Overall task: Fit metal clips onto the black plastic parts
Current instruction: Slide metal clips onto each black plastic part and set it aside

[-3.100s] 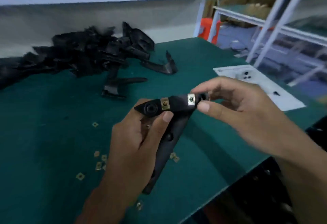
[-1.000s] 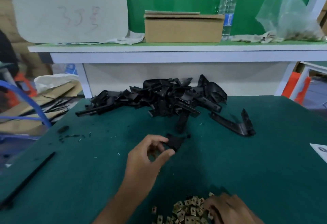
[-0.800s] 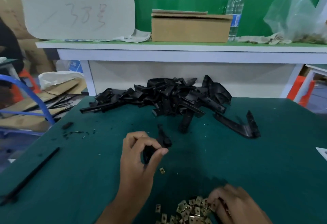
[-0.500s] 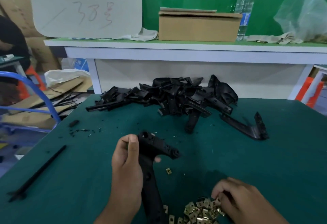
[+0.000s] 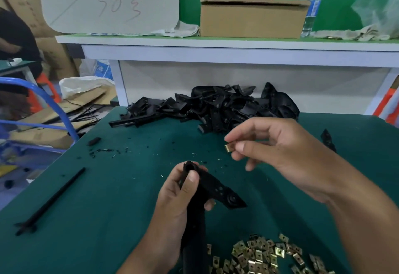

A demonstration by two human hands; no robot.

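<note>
My left hand (image 5: pixel 174 204) grips a long black plastic part (image 5: pixel 212 189) upright near its top, thumb pressed just below the round hole at its end. Above and to the right of it, my right hand (image 5: pixel 280 150) is raised and pinches one small brass-coloured metal clip (image 5: pixel 228 147) between thumb and forefinger. The clip is apart from the part. A heap of several loose metal clips (image 5: pixel 259 256) lies on the green mat at the near edge. A pile of black plastic parts (image 5: pixel 216 109) lies at the back of the table.
The green table mat (image 5: pixel 108 187) holds a thin black rod (image 5: pixel 51 198) at the left and small black shavings (image 5: pixel 103 150). One black part (image 5: pixel 328 139) lies at the right. A white shelf (image 5: pixel 216 53) above carries a cardboard box (image 5: pixel 252 18) and a water bottle (image 5: pixel 311 3).
My left hand took a black part from near the pile and drew it close. My right hand lifted from the clip heap holding one clip and rose toward the part.
</note>
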